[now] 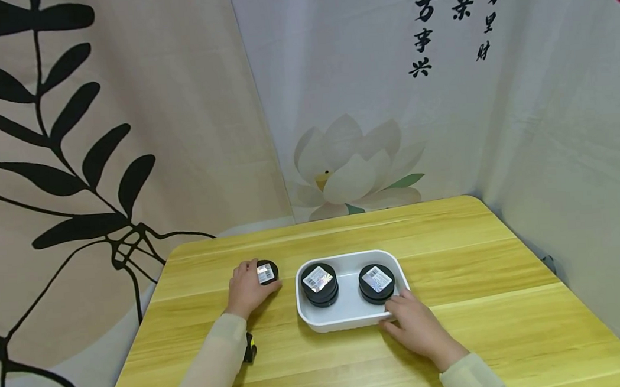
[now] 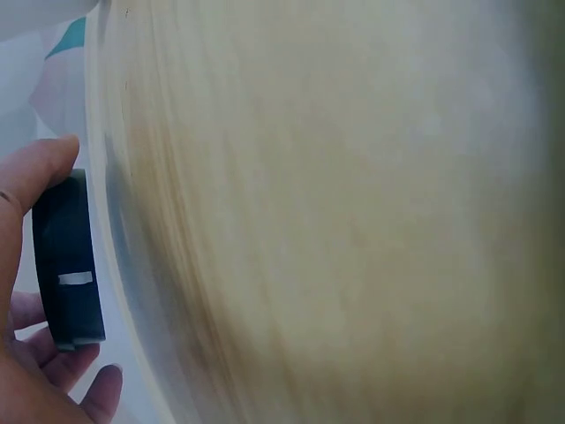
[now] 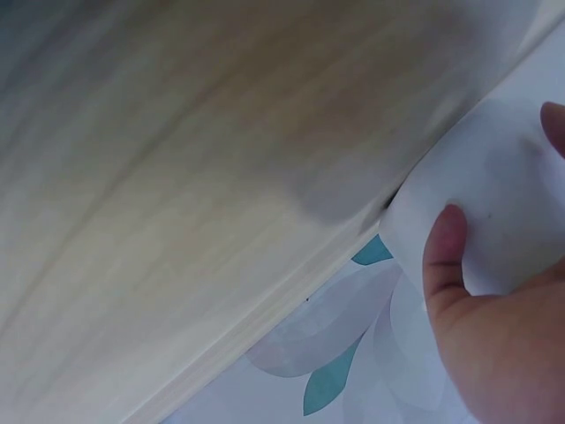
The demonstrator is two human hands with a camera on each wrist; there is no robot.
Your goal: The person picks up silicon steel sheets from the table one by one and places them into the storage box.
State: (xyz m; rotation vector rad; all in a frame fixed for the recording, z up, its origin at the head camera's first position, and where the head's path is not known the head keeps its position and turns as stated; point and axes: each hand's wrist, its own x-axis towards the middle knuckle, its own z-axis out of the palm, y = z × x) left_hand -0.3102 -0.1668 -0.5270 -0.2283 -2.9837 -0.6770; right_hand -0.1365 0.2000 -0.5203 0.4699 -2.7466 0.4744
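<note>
My left hand [image 1: 247, 287] holds a flat, round black container [image 1: 267, 272] with a silver barcode label on top, to the left of the white tray [image 1: 350, 323]. In the left wrist view, thumb and fingers span the container's dark side [image 2: 66, 256], which carries a small white mark. My right hand [image 1: 416, 326] grips the tray's near right corner, fingers over the rim and thumb against the outer wall [image 3: 494, 203]. Inside the tray stand black round containers in a left stack [image 1: 320, 284] and a right stack [image 1: 376, 283], labels facing up.
The wooden table [image 1: 484, 337] extends to a back edge against hanging cloths printed with leaves, a lotus and writing. A small black-and-yellow object [image 1: 250, 348] shows beside the left sleeve.
</note>
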